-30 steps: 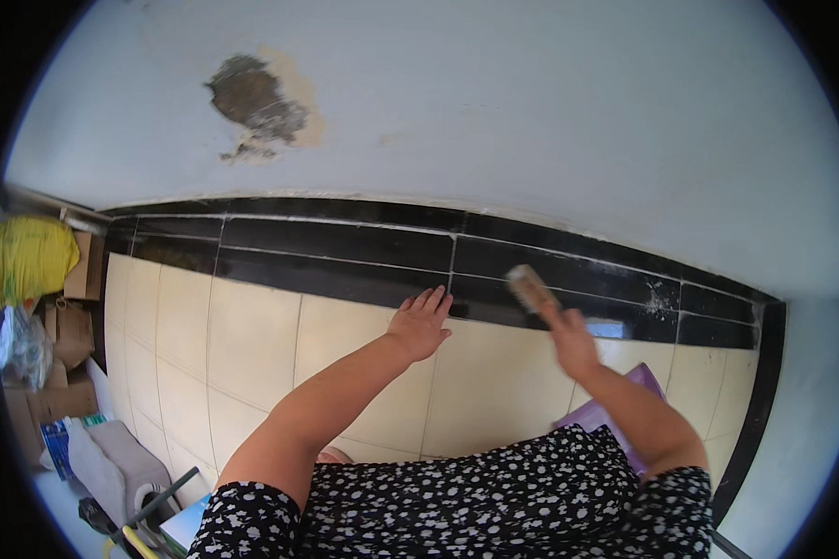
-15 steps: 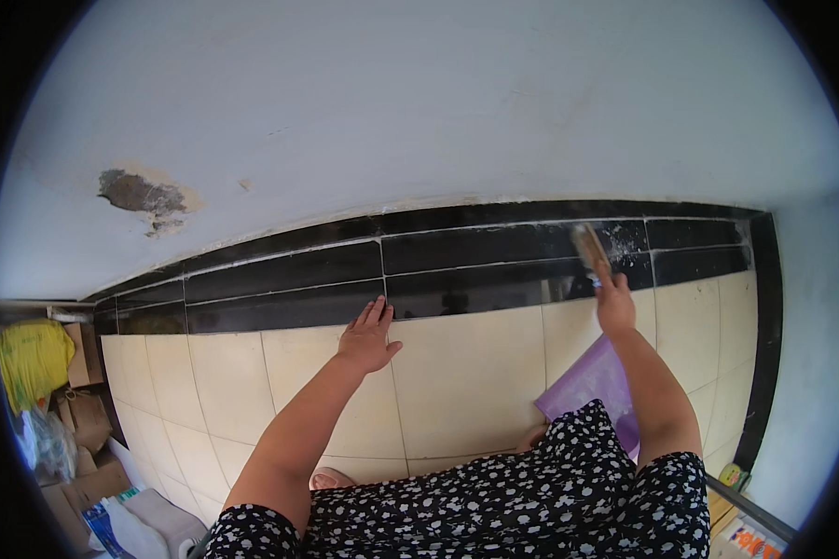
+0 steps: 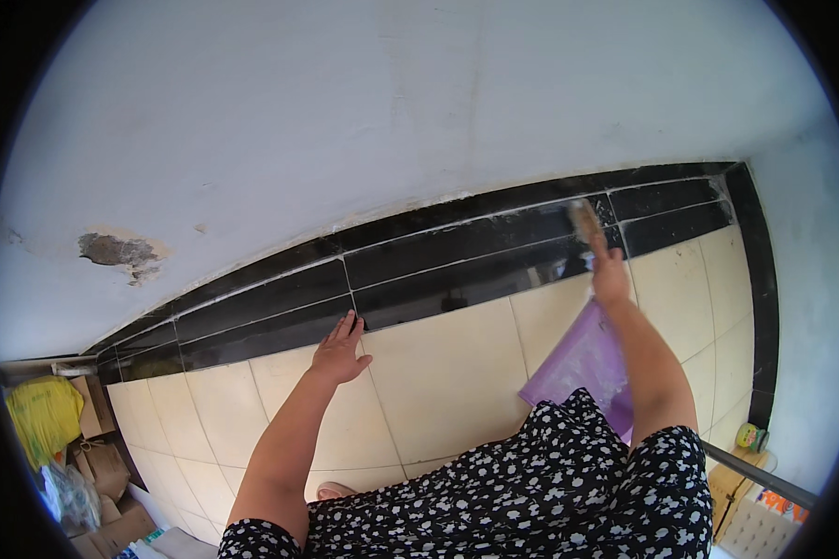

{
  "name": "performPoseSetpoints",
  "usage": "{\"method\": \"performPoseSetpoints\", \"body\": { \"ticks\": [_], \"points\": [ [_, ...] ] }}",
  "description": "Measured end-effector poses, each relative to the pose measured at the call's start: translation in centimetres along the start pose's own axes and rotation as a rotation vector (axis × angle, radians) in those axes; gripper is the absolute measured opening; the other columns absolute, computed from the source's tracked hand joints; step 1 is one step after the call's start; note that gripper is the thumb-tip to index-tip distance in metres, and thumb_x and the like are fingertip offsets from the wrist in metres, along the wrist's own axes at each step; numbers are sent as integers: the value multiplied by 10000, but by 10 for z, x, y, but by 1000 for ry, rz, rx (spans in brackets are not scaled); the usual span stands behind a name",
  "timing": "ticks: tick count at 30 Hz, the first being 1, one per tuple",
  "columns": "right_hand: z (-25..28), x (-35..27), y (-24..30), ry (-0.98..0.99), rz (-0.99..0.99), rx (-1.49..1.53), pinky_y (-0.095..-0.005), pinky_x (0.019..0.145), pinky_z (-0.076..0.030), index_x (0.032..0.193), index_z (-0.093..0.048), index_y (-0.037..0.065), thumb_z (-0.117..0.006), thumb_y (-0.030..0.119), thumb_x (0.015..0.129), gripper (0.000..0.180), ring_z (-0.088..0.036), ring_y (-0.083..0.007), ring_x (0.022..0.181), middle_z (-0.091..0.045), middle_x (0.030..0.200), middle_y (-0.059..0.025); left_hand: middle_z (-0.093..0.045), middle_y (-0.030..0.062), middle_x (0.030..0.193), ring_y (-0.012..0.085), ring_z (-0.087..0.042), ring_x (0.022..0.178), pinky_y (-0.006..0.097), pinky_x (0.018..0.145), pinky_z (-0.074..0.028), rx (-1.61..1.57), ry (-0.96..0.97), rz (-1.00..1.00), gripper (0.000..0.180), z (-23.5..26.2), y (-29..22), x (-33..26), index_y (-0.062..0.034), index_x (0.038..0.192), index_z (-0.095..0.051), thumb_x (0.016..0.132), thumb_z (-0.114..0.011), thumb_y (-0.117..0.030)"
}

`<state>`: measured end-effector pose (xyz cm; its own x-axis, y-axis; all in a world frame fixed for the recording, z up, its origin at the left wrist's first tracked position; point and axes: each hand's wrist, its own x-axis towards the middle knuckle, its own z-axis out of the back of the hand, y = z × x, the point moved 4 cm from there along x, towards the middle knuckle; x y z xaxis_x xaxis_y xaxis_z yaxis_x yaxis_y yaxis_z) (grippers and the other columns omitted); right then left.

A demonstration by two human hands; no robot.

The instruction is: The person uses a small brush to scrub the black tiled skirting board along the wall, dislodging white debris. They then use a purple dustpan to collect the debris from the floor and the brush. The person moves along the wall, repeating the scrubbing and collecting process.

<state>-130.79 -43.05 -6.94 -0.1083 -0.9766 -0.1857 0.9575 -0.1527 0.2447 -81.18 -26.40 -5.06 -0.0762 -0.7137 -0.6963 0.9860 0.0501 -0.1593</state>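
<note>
My right hand [image 3: 611,279] is closed round the handle of a brush [image 3: 586,224] with a light wooden body, blurred by motion. Its head lies against the black tiles [image 3: 457,263], near the white smears beside a joint. Fingers stretched out, my left hand [image 3: 341,352] rests at the lower edge of the black tiles, holding nothing. Below my right wrist lies a purple sheet-like thing [image 3: 580,359] dusted with white; my arm and clothing hide part of it.
Cream tiles [image 3: 443,382] border the black rows. The pale wall [image 3: 345,121] has a peeled patch [image 3: 119,252] at left. A yellow bag [image 3: 45,415] and cardboard boxes [image 3: 103,470] stand at left. A dark bar [image 3: 764,475] and a green roll [image 3: 751,436] are at lower right.
The view has tilted and shifted. The brush remains on the black tiles near the smeared joint, still in my right hand. My left hand stays on the tile edge.
</note>
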Motion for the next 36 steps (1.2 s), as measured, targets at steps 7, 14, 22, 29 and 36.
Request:
{"method": "performPoseSetpoints", "body": {
  "ticks": [7, 14, 22, 29, 36],
  "points": [
    [-28, -83, 92, 301, 623, -62, -427, 783, -478, 1368, -354, 314, -488, 114, 874, 550, -548, -351, 926, -492, 1039, -158, -57, 49, 1525, 214, -149, 1389, 386, 1104, -221, 69, 47, 46, 787, -1, -5, 3, -137, 1446, -156, 831, -560, -416],
    [18, -23, -17, -37, 51, -184, -424, 773, -486, 1354, -369, 324, -476, 126, 881, 524, -548, -335, 929, -480, 1035, -137, -49, 53, 1525, 209, -148, 1389, 383, 1111, -202, 51, 54, 30, 789, 1, -2, 4, -140, 1450, -140, 836, -555, -410],
    [7, -92, 76, 303, 737, -179, -392, 829, -469, 1323, -416, 300, -434, 169, 912, 432, -542, -312, 942, -484, 1047, -126, -51, 60, 1525, 208, -149, 1389, 383, 1111, -198, 76, 66, 28, 806, -1, 0, 3, -131, 1450, -138, 826, -569, -404],
    [60, -28, -38, 45, 349, -467, -379, 801, -478, 1324, -431, 322, -489, 55, 828, 566, -557, -284, 907, -523, 1025, -105, -54, 68, 1525, 208, -160, 1386, 390, 1107, -205, 99, 85, 37, 821, 1, -3, 8, -120, 1448, -145, 813, -583, -403],
    [25, -73, 31, 271, 641, -275, -395, 826, -481, 1313, -440, 328, -529, 72, 808, 573, -555, -290, 967, -519, 1066, -105, -51, 66, 1526, 204, -164, 1385, 399, 1106, -200, 98, 82, 0, 824, -1, 2, 9, -121, 1448, -145, 811, -583, -406]
  ]
}}
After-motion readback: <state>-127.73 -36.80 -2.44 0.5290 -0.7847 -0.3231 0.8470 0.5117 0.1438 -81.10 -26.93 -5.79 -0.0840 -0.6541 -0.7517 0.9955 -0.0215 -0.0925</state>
